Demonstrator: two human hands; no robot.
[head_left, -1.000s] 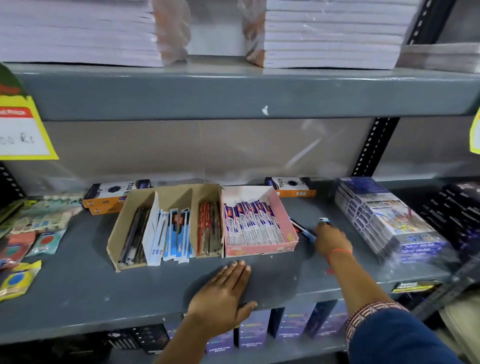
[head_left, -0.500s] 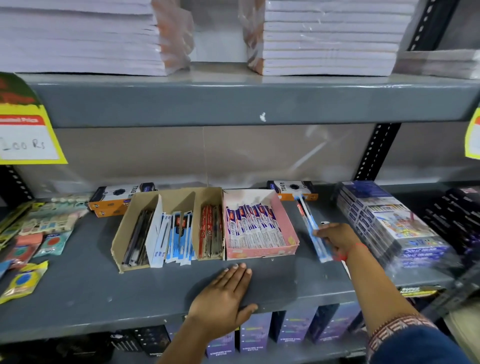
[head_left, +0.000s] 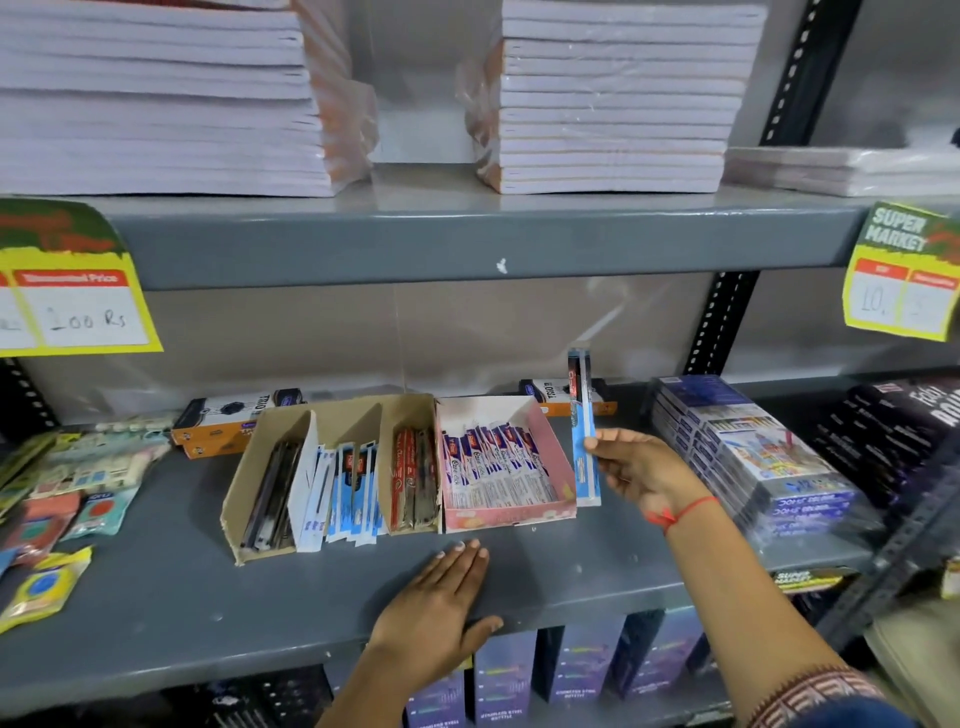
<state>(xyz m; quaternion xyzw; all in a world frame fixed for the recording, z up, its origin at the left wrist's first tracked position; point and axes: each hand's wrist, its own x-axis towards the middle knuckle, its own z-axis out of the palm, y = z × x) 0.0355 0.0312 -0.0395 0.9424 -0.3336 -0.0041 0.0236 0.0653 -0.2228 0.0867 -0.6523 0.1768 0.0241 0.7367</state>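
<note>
A slim blue pen packet (head_left: 584, 431) stands almost upright, just right of the pink box (head_left: 558, 457), above the shelf (head_left: 156, 597)

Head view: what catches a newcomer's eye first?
The right hand pinches a blue pen pack upright just right of the pink box, mid-shelf. The left hand rests flat on the grey shelf near its front edge. Above, white notebook stacks fill the upper shelf; a yellow price tag hangs at left.
</note>
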